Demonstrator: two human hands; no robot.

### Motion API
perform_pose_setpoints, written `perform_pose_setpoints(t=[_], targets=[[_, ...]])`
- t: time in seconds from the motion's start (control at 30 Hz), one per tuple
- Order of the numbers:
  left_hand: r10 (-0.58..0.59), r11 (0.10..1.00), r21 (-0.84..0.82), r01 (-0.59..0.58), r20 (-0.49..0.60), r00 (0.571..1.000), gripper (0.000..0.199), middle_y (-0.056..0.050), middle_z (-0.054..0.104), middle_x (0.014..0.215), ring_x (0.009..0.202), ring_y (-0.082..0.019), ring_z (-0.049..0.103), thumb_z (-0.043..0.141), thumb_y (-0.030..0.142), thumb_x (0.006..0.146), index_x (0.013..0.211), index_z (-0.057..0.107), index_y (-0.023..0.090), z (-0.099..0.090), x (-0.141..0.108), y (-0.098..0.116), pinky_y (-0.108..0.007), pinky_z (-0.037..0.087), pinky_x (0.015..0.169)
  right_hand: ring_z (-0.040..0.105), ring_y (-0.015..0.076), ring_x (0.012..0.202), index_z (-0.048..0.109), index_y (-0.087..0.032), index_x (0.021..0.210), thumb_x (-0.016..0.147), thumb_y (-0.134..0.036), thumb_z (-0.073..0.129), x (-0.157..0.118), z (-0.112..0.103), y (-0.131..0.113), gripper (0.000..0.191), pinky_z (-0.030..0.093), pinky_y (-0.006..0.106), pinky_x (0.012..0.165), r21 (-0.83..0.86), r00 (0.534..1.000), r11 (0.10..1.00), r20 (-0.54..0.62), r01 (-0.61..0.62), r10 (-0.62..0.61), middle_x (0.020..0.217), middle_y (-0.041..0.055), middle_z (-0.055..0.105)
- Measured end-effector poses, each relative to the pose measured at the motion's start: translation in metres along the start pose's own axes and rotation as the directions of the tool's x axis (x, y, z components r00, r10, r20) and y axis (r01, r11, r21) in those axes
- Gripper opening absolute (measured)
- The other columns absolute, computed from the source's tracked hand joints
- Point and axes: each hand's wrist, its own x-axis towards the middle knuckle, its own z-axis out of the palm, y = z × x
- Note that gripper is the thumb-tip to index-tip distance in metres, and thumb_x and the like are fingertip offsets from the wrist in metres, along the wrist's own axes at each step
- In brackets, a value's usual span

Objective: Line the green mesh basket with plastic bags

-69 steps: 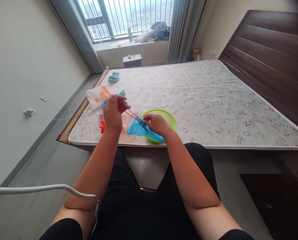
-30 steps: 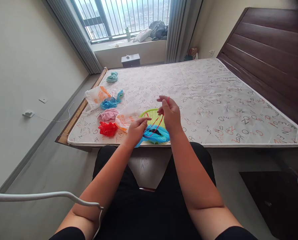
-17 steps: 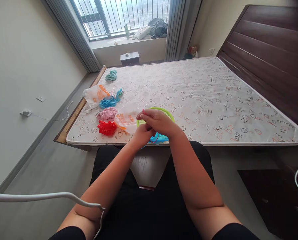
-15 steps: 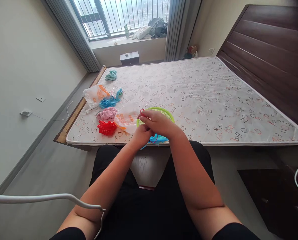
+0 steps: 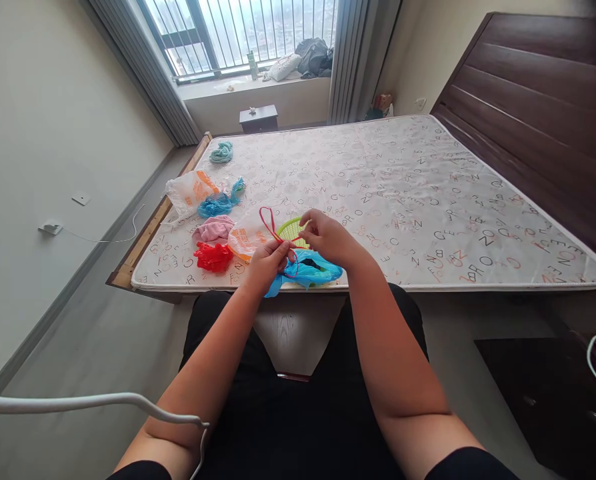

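A thin pink-red cord (image 5: 267, 218) with a loop standing up is pinched in my left hand (image 5: 271, 259). My right hand (image 5: 327, 237) is closed at the fingertips on another stretch of the same cord, a little to the right. Beneath both hands a blue plastic bag (image 5: 323, 270) lies on the mattress's near edge, its mouth partly spread and something dark inside. Behind the hands stands a lime-green mesh basket (image 5: 291, 230), partly covered by my right hand. Just left of it is a white plastic bag with orange print (image 5: 248, 237).
On the letter-print mattress (image 5: 403, 200) to the left lie a red plastic bag (image 5: 213, 257), a pink cloth (image 5: 215, 228), a crumpled blue bag (image 5: 215, 205), another white-orange bag (image 5: 191, 190) and a teal cloth (image 5: 221, 152). A white cable (image 5: 88, 402) crosses my left forearm.
My hands have moved apart, the right one rightward, drawing the cord out between them. The cord's loop now stands up above my left hand, and more of the blue bag shows.
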Motion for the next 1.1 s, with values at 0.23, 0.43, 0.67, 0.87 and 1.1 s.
perform_pose_setpoints(t=[0.23, 0.43, 0.67, 0.87, 1.1], targets=[[0.072, 0.997, 0.039, -0.065, -0.238, 0.968, 0.038, 0.002, 0.062, 0.063, 0.043, -0.004, 0.041, 0.078, 0.052, 0.081, 0.087, 0.069, 0.015, -0.001, 0.004, -0.007, -0.019, 0.028, 0.041, 0.069, 0.0154, 0.063, 0.059, -0.022, 0.090, 0.089, -0.034, 0.068, -0.003, 0.009, -0.011, 0.015, 0.057, 0.028, 0.059, 0.375, 0.956, 0.911, 0.287, -0.172, 0.062, 0.070, -0.0014, 0.067], [-0.103, 0.945, -0.316, 0.086, -0.038, 0.994, 0.036, 0.009, 0.043, 0.053, 0.043, -0.005, 0.042, 0.082, 0.048, 0.081, 0.087, 0.066, 0.017, -0.002, 0.004, -0.001, -0.018, 0.040, 0.046, 0.071, 0.0166, 0.068, 0.062, -0.023, 0.083, 0.083, -0.025, 0.070, -0.003, 0.025, -0.006, 0.008, 0.060, 0.030, 0.062, 0.368, 0.898, 0.908, 0.439, -0.201, 0.021, 0.078, 0.0000, 0.072], [-0.168, 0.931, -0.325, 0.167, 0.024, 0.985, 0.033, 0.000, 0.063, 0.073, 0.056, -0.004, 0.055, 0.090, 0.037, 0.073, 0.087, 0.072, 0.013, -0.014, 0.001, 0.012, -0.014, 0.045, 0.051, 0.066, 0.0179, 0.078, 0.062, -0.022, 0.082, 0.090, -0.031, 0.059, 0.003, 0.017, -0.003, 0.013, 0.055, 0.032, 0.071, 0.123, 0.993, 0.990, 0.098, -0.075, 0.063, 0.082, 0.0032, 0.071], [-0.209, 0.969, 0.181, 0.167, 0.246, 0.946, 0.036, -0.006, 0.070, 0.073, 0.064, -0.014, 0.064, 0.085, 0.048, 0.077, 0.085, 0.078, 0.013, -0.015, -0.007, 0.026, -0.024, 0.053, 0.061, 0.064, 0.0172, 0.090, 0.066, -0.022, 0.096, 0.090, -0.028, 0.051, 0.009, 0.028, -0.001, 0.018, 0.051, 0.032, 0.081, 0.175, 0.998, 0.983, 0.023, 0.048, -0.053, 0.098, 0.0025, 0.070], [-0.006, 0.687, 0.678, -0.260, 0.362, 0.932, 0.028, -0.006, 0.075, 0.093, 0.092, -0.021, 0.070, 0.067, 0.045, 0.094, 0.089, 0.081, 0.021, -0.024, -0.010, 0.043, -0.032, 0.057, 0.083, 0.055, 0.0117, 0.059, 0.066, -0.021, 0.100, 0.086, -0.028, 0.059, 0.008, 0.035, 0.015, 0.017, 0.041, 0.023, 0.054, 0.378, 0.954, 0.907, 0.291, -0.186, 0.074, 0.069, -0.0027, 0.062]])
